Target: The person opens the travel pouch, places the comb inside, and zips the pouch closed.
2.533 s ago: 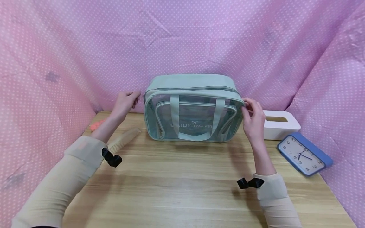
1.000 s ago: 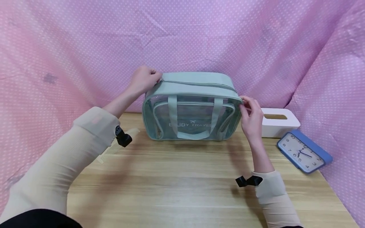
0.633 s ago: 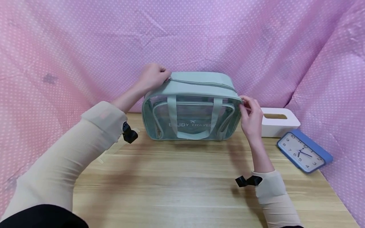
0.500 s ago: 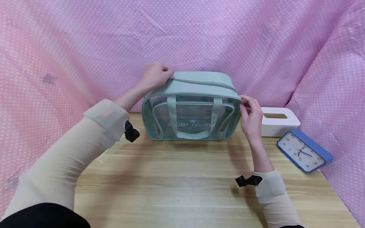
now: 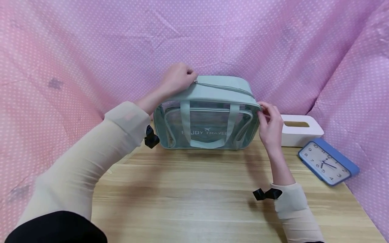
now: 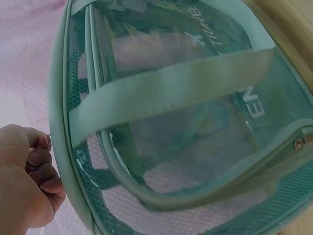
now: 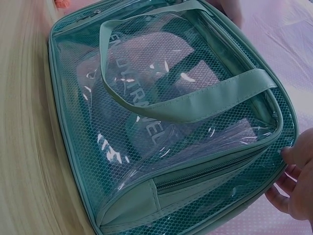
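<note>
Pale green trim frames the clear travel bag (image 5: 206, 116), which stands upright towards 12 o'clock on our wooden worktop (image 5: 197, 192), its lettered front facing us and its strap handle (image 5: 208, 145) hanging down. Taking the bag as the middle of our dial, our left forearm reaches in from 8 o'clock, passing over the bag's near left corner, and ends in the left hand (image 5: 180, 77) at 11 o'clock. That hand is bent over the bag's top with the knuckles uppermost; its grip is closed to a pinch on the zipper pull (image 5: 196, 81), and the left wrist view shows the other fingers curled in towards the palm.

Our right forearm rises from between 4 and 5 o'clock to the right hand (image 5: 271, 126) at 3 o'clock. Its grip is nearly closed, pinching the bag's upper side edge: the right wrist view puts the thumb on the front rim and the fingers round behind it.

Just past that hand, at 3 o'clock, sits a white tissue box (image 5: 301, 136), with a blue clock (image 5: 325, 163) near it at 4. Around 8 o'clock lies a pale comb (image 5: 121, 162), mostly hidden beneath our left sleeve (image 5: 91, 155).
</note>
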`<state>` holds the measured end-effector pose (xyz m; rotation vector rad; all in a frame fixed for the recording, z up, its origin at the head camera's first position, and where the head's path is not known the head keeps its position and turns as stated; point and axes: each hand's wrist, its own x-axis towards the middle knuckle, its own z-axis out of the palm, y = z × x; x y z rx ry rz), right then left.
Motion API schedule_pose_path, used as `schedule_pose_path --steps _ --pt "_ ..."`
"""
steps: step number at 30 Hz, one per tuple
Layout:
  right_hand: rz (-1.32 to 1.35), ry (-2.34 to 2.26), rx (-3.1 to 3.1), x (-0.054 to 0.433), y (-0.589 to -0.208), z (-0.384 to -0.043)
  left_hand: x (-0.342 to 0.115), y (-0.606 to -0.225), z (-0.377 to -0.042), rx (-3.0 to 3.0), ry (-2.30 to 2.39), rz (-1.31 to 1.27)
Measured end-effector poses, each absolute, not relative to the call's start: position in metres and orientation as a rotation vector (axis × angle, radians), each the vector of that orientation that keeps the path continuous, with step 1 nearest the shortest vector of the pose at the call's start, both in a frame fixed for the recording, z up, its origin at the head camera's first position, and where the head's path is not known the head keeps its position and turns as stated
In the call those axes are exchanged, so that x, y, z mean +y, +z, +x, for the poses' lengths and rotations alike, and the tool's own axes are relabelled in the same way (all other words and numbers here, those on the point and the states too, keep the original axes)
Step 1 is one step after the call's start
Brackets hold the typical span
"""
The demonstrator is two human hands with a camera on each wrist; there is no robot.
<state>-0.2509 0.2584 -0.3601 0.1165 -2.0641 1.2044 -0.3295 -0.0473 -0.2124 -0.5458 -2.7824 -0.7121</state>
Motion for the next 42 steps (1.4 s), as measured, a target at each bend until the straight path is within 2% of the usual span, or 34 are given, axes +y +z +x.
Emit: schedule_pose_path --steps 42 --pt "0.105 1.251 -2.034 0.257 -0.359 -0.252 0.067 -0.215 -0.333 -2.801 -0.636 -0.687"
